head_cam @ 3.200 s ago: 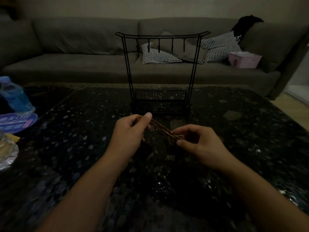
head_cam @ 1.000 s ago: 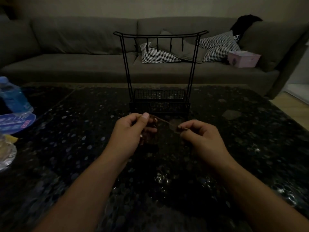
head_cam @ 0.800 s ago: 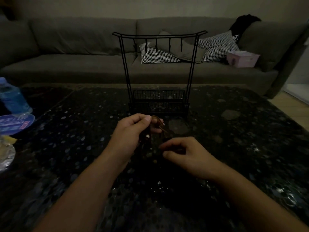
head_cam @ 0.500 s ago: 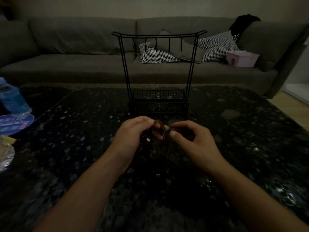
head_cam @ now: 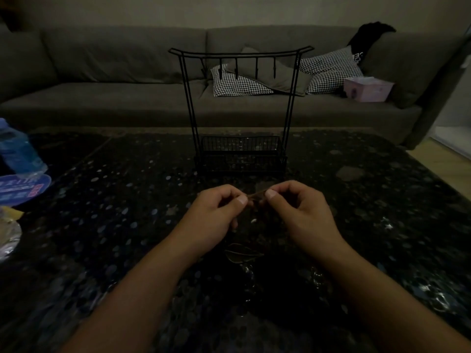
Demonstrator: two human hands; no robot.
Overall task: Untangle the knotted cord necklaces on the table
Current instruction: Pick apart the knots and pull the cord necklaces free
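A thin brown cord necklace [head_cam: 256, 194] stretches in a short span between my two hands, just above the dark speckled table [head_cam: 114, 200]. My left hand [head_cam: 212, 217] pinches its left end between thumb and forefinger. My right hand [head_cam: 302, 212] pinches the right end the same way, thumbs nearly touching. A leaf-shaped pendant [head_cam: 242, 254] lies on the table below and between my wrists. The rest of the cord is lost in the dim light.
A black wire jewellery stand [head_cam: 240, 110] with hooks and a basket base stands just beyond my hands. A blue water bottle [head_cam: 17, 149], a blue card [head_cam: 23, 189] and a foil wrapper sit at the left edge. A grey sofa with cushions runs behind.
Earlier the cord was pulled out long between my hands; the right hand then dropped lower, came back up, and both hands now meet close together pinching a short span.
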